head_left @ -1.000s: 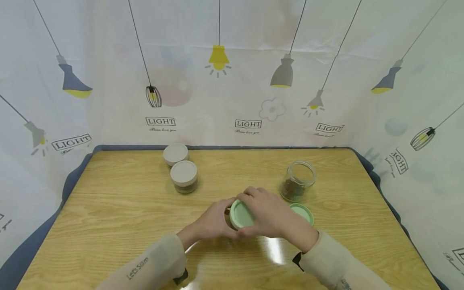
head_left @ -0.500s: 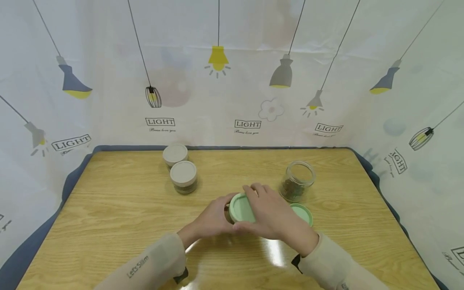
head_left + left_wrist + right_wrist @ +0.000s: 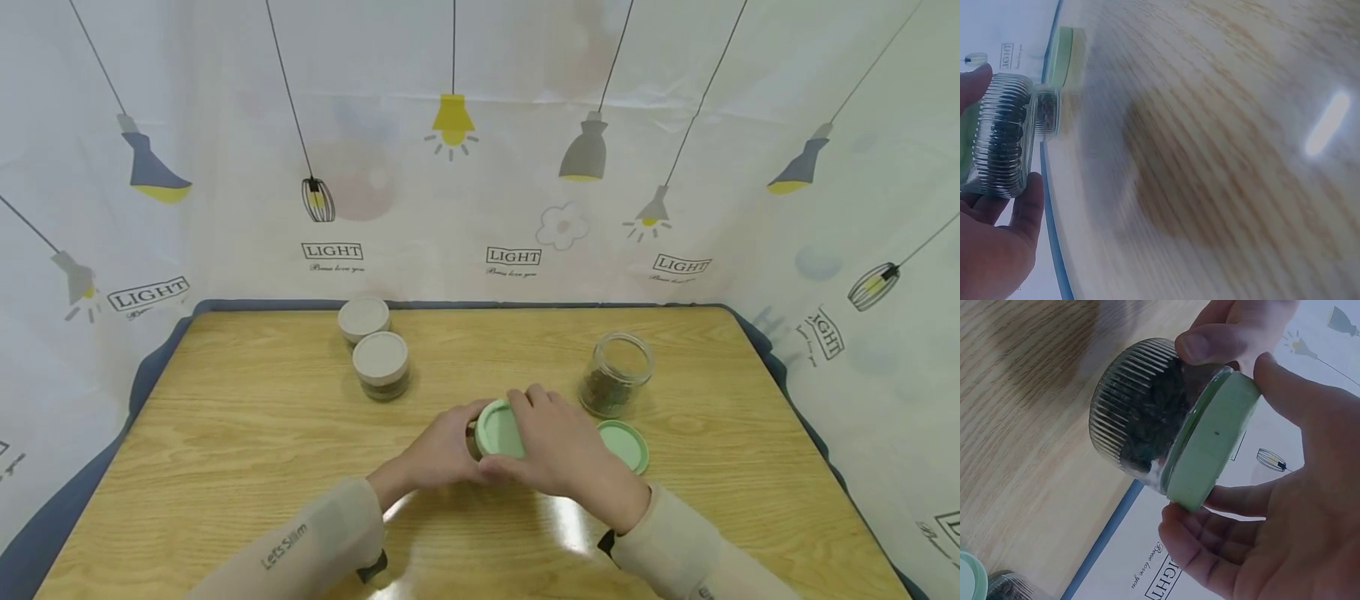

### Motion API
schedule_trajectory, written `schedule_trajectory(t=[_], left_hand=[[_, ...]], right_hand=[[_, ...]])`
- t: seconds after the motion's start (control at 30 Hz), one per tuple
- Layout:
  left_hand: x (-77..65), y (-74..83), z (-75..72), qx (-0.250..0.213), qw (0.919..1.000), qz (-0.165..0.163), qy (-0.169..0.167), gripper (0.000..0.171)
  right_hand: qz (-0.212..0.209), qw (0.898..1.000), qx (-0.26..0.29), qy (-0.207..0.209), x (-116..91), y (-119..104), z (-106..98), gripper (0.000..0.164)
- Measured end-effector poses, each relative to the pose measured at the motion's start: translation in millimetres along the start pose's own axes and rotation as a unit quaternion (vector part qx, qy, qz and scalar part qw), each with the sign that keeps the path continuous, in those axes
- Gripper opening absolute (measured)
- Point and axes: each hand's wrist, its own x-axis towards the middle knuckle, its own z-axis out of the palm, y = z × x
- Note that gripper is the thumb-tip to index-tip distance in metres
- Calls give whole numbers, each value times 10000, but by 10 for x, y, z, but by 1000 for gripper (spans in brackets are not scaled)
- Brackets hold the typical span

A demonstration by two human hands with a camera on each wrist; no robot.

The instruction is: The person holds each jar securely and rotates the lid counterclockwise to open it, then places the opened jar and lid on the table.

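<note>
A ribbed glass jar (image 3: pixel 1141 406) with dark contents is held above the table, tilted. My left hand (image 3: pixel 448 450) grips its glass body; in the left wrist view its fingers and thumb are around the ribbed side. A green lid (image 3: pixel 1216 437) sits on the jar's mouth, and my right hand (image 3: pixel 558 446) grips its rim, thumb on one edge and fingers on the opposite one. Beside the right hand a second green lid (image 3: pixel 625 447) lies on the table. Behind that stands a glass jar (image 3: pixel 613 379) without a lid, dark contents at its bottom.
Two jars with whitish lids stand at the back left, the nearer jar (image 3: pixel 381 365) in front of the farther jar (image 3: pixel 363 318). The wooden table (image 3: pixel 247 417) ends at a dark blue edge against a printed curtain (image 3: pixel 480 200).
My right hand has shifted its fingers on the lid's rim, showing more of the lid's top. The held jar has risen slightly in the head view. The other jars have stayed put.
</note>
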Motion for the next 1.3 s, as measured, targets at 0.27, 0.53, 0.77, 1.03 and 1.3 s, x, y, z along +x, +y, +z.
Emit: schedule_trajectory(t=[0.27,0.53,0.77,1.03,1.3], left_hand=[[-2,23,-16,193,9998,-47,-83,88],[-15,46,-20,188,9996,-114,-188,86],[-32,54,2,-129,9994,-112,-291,88],[-34,31,4,56,9998,-58,-201,89],[-16,32,11,-76,9999,-44,-108,85]], right_hand=[[-173,9997,198,-28,25,29,-12,79],[-818,9950,531,-193,46,104,-48,77],[-1179,9895,624,-553,71,165,-76,82],[-1363,9872,650,-508,64,182,-82,85],[-678,9959,-394,447,11,76,-74,76]])
